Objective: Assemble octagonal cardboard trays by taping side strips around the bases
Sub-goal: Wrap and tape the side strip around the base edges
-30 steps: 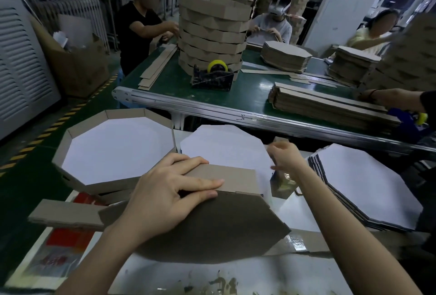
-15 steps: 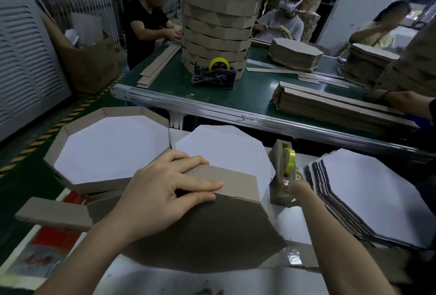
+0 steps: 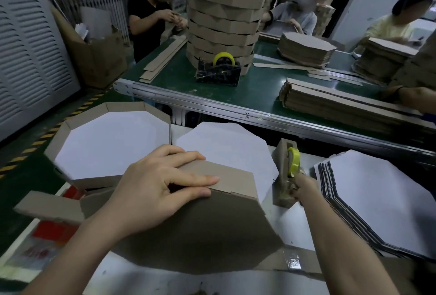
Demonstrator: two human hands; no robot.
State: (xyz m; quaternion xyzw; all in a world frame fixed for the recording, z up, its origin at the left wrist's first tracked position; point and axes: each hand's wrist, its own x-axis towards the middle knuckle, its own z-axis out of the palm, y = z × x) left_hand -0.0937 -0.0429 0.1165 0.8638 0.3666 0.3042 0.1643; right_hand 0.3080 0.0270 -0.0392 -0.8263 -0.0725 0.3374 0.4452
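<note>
A brown octagonal base [image 3: 188, 231] lies face down on the white table in front of me. A cardboard side strip [image 3: 231, 178] stands folded along its far edges, and the strip's loose end [image 3: 47, 207] trails off to the left. My left hand [image 3: 160, 183] presses flat on the strip and base at the far corner. My right hand [image 3: 300, 186] is at the front of a cardboard-clad tape dispenser [image 3: 282, 191] with a yellow roll [image 3: 293, 161]; its fingers curl at the tape end and are partly hidden.
A finished tray [image 3: 111, 143] sits to the left, a white octagon sheet [image 3: 226, 148] lies behind the base, and a stack of bases [image 3: 377, 200] is on the right. Beyond is a green conveyor [image 3: 259, 87] with a black dispenser [image 3: 218, 70], stacked trays [image 3: 221, 23], strips [image 3: 330, 103] and other workers.
My right hand dropped from above the white octagon sheet to the front of the tape dispenser. My left hand kept pressing the strip on the base.
</note>
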